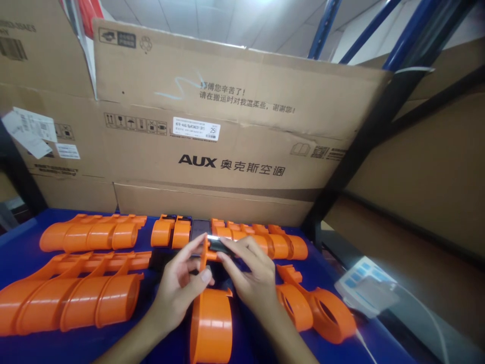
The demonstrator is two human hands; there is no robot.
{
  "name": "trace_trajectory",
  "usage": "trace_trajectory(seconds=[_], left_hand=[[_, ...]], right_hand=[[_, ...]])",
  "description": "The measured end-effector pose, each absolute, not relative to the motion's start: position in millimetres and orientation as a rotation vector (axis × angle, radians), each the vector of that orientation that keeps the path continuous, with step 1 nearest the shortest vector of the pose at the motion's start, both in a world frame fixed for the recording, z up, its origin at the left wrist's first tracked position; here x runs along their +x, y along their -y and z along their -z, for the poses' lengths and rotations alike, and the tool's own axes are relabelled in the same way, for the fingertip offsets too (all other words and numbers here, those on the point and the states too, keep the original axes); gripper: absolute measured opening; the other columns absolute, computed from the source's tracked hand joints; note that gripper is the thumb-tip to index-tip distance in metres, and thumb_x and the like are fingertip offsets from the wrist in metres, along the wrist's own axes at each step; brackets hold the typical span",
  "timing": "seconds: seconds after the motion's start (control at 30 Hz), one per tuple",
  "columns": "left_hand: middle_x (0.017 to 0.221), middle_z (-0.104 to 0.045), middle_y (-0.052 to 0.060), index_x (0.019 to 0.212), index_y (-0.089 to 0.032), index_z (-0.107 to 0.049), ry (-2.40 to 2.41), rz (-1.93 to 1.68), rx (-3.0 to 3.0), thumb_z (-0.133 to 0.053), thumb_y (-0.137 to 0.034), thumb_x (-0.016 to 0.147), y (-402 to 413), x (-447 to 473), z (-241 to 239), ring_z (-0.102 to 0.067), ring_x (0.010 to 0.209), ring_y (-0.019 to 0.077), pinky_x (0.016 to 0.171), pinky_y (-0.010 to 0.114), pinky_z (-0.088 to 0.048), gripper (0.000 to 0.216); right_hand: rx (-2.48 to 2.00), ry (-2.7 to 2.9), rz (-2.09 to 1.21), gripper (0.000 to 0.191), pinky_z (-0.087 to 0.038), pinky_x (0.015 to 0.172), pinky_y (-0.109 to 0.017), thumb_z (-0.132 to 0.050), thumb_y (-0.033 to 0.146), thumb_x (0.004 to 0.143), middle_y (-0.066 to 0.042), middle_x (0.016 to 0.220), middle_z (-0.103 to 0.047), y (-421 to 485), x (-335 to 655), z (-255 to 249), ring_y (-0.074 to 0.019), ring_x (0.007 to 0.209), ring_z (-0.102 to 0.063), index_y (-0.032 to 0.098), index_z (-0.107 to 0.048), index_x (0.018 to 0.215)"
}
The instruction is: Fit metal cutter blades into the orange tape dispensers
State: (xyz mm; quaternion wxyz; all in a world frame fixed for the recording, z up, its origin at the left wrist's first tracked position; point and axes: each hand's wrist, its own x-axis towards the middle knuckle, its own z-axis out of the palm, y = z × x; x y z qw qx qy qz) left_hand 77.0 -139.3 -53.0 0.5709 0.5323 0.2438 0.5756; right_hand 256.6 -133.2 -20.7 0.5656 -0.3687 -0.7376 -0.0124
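The left hand [178, 285] is gripping the narrow upright arm of an orange part [211, 323], with the thumb on the near face and the fingers behind. The ring of the part is standing on the blue desk [22, 253] between the two wrists, near the front edge. The right hand [252, 278] is pinching a small black piece [220, 245] and holding it against the top of that arm. Light is glaring off the upper edge of the piece. Both hands are closed on what they are holding; neither is lying free.

More orange parts are lying around in nested rows. One row [91, 233] is sitting at the back left, and a larger row [68, 298] is lying in front of it. Another row [265, 241] is running along the back, just behind the hands. Two loose parts [314, 311] are resting just beside the right wrist.

A big cardboard box [235, 126] is standing behind the desk, bearing a white label [196, 128]. To the right, beyond the desk edge, a white and blue pad [366, 288] is lying with a thin cable trailing from it.
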Motion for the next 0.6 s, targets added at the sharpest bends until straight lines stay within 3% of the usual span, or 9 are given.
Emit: trace_trajectory(seconds=[0.37, 0.6], left_hand=[[0.076, -0.071, 0.004, 0.148, -0.017, -0.049, -0.589, -1.299, 1.12, -0.075, -0.035, 0.085, 127, 74, 54, -0.067, 0.066, 0.018, 0.069, 0.03, -0.054, 0.07], [0.089, -0.073, 0.006, 0.14, -0.017, -0.055, -0.624, -1.313, 1.127, -0.081, -0.033, 0.08, 131, 77, 48, -0.064, 0.06, 0.0132, 0.059, 0.025, -0.053, 0.067]], right_hand=[[-0.814, 1.95, -0.242, 0.041, -0.057, 0.084, -0.039, -0.04, 0.016, 0.104, -0.008, 0.107, -0.069, 134, 267, 15, -0.0218, 0.095, -0.066, 0.027, -0.061, 0.137], [-0.813, 1.877, -0.207, 0.036, -0.055, 0.082, -0.037, -0.051, 0.015, 0.1, -0.006, 0.103, -0.07, 131, 265, 15, -0.0209, 0.09, -0.065, 0.027, -0.063, 0.131]])
